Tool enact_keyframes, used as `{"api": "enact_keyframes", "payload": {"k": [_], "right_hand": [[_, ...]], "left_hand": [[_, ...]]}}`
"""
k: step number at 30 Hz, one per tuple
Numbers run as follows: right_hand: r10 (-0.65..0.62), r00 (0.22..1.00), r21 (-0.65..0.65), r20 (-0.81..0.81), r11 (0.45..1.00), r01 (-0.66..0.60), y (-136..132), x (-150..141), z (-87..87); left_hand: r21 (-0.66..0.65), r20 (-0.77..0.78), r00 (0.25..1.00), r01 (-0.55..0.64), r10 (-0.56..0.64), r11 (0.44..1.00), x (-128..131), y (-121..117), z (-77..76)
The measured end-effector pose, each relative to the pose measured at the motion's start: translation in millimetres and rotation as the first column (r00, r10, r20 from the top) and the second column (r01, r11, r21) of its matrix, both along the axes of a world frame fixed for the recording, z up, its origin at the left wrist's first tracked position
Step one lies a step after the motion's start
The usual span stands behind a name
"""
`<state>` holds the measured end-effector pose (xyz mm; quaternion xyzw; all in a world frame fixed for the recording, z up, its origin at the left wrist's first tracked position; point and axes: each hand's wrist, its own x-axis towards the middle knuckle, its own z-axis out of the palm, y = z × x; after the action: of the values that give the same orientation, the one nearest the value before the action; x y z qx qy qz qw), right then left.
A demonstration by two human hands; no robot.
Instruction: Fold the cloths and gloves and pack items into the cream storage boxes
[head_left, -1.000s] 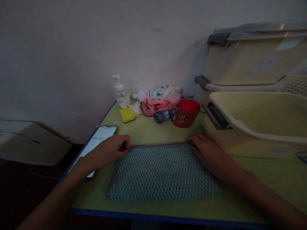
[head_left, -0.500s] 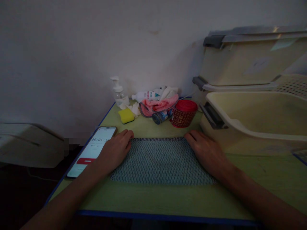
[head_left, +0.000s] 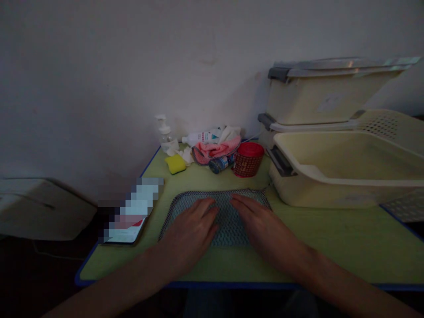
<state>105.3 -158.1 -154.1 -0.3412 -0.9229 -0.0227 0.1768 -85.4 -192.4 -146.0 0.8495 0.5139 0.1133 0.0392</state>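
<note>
A blue-grey textured cleaning cloth (head_left: 228, 232) with a dark checked border lies spread on the green table (head_left: 344, 238). My left hand (head_left: 195, 227) rests on its left half, palm down, the fingers stretched forward and slightly bent. Over the right half lies my right hand (head_left: 260, 221), also palm down with fingers extended. A narrow strip of cloth shows between the two hands, which do not touch each other. Neither hand grips the fabric; the parts beneath the palms are hidden.
A phone (head_left: 129, 234) lies at the table's left edge. Behind the cloth are a yellow sponge (head_left: 176, 164), a pump bottle (head_left: 165, 134), a pink cloth (head_left: 215, 149), a fallen can (head_left: 218, 164) and a red roll (head_left: 249, 160). Cream bins (head_left: 311, 192) stand at right.
Both hands have left the cloth's far corners and come inward onto its middle, nearer each other. The view has shifted slightly.
</note>
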Motion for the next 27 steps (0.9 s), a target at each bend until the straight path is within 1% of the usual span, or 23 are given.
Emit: {"api": "enact_keyframes", "payload": {"k": [2, 5, 8, 11, 13, 17, 22, 27], "right_hand": [[-0.008, 0.999, -0.017, 0.031, 1.0, 0.009, -1.4, -8.3, -7.9], [-0.027, 0.998, -0.027, 0.057, 0.999, 0.029, 1.2, -15.1, -17.8], [-0.039, 0.996, -0.034, 0.079, 0.999, 0.041, 3.9, -17.1, -25.0], [-0.084, 0.992, -0.061, 0.092, 0.994, 0.09, 4.5, -16.8, -29.4], [-0.106, 0.989, -0.079, 0.1, 0.99, 0.114, 4.3, -15.9, -30.4], [-0.107, 0.988, -0.098, 0.114, 0.988, 0.119, 4.2, -12.3, -29.8], [-0.107, 0.986, -0.119, 0.126, 0.985, 0.122, 4.4, -4.6, -29.4], [-0.101, 0.987, -0.129, 0.128, 0.985, 0.117, 3.5, 4.8, -27.9]], "left_hand": [[-0.019, -0.03, 0.999, 0.028, -0.029, 0.999, 7.5, 0.8, -8.3], [-0.046, -0.027, 0.998, 0.052, -0.053, 0.998, 11.2, 6.4, -18.5], [-0.09, -0.042, 0.996, 0.074, -0.078, 0.993, 8.5, 11.5, -24.8], [-0.11, -0.081, 0.992, 0.084, -0.093, 0.99, 3.1, 14.8, -28.9], [-0.112, -0.115, 0.989, 0.076, -0.089, 0.991, 0.3, 16.3, -30.8], [-0.101, -0.157, 0.986, 0.046, -0.062, 0.994, -1.6, 17.2, -32.0], [-0.108, -0.155, 0.987, 0.023, -0.04, 0.994, -6.9, 15.4, -32.2], [-0.066, -0.16, 0.987, 0.001, -0.011, 0.998, -21.0, 11.9, -34.5]]}}
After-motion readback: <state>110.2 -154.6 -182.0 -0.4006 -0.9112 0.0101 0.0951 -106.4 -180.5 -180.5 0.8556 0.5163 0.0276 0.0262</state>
